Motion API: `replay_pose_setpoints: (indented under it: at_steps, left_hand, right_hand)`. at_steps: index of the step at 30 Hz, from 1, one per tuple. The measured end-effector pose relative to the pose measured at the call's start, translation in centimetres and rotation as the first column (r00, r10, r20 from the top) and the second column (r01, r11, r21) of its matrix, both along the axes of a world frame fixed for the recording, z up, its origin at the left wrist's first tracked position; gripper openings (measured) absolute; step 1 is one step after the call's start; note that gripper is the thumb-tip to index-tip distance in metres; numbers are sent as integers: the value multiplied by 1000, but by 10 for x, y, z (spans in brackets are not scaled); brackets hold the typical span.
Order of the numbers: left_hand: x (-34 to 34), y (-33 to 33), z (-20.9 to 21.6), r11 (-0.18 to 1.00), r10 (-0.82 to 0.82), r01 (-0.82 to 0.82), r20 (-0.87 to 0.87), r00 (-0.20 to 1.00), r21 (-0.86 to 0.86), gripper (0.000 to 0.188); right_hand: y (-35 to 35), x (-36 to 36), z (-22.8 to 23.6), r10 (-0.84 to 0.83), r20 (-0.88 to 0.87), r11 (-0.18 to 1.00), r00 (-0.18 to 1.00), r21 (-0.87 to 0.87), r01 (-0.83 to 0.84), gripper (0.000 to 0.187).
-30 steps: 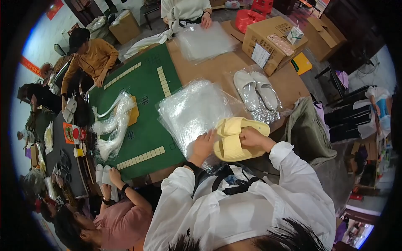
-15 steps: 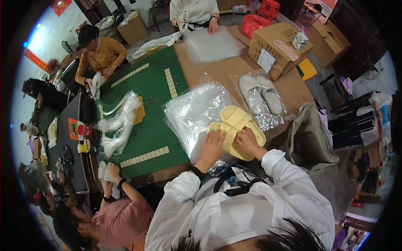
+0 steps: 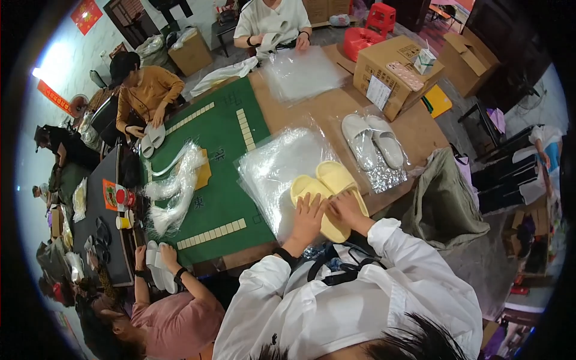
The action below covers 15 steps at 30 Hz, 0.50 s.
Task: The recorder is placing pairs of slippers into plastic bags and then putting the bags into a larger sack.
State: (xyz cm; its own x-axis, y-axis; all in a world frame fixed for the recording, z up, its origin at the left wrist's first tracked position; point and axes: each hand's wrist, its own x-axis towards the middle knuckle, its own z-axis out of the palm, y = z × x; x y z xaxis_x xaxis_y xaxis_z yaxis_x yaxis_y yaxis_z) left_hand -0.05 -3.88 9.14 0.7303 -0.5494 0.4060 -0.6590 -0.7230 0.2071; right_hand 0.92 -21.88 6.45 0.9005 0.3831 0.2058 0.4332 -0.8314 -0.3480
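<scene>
Over the near edge of the table a pair of yellow slippers (image 3: 335, 176) lies side by side, toes pointing away from me. My left hand (image 3: 308, 217) rests on the left slipper, its fingers stretched across the upper and its thumb side hidden. With my right hand (image 3: 350, 210) I grip the right slipper, fingers curled at its opening. Beneath and beyond them is a stack of clear plastic bags (image 3: 282, 159). Further right, a pair of pale grey slippers (image 3: 384, 143) sits on a clear bag.
A cardboard box (image 3: 387, 75) stands at the far right of the table. White plastic strands (image 3: 174, 192) lie on the green mat (image 3: 240, 174), which has rows of tiles. Co-workers around the table handle light slippers (image 3: 157, 267). A grey-green sack (image 3: 447, 198) hangs at the right edge.
The yellow slippers have turned and come slightly apart, now side by side instead of overlapping. My hands have shifted with them. Two co-workers have moved their slippers onto or beside the table's left edge.
</scene>
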Motion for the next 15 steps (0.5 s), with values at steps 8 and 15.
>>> replay_pose_setpoints:
  at_steps: [8,15]
  left_hand:
    - [-4,-11,6,997,-68,68,1,998,-35,40]
    - [-20,-15,18,962,-202,144,-248,948,-234,39]
  right_hand:
    - [20,8,-4,-238,-146,949,960,174,262,20]
    - [29,28,0,-169,162,985,972,6,171,22]
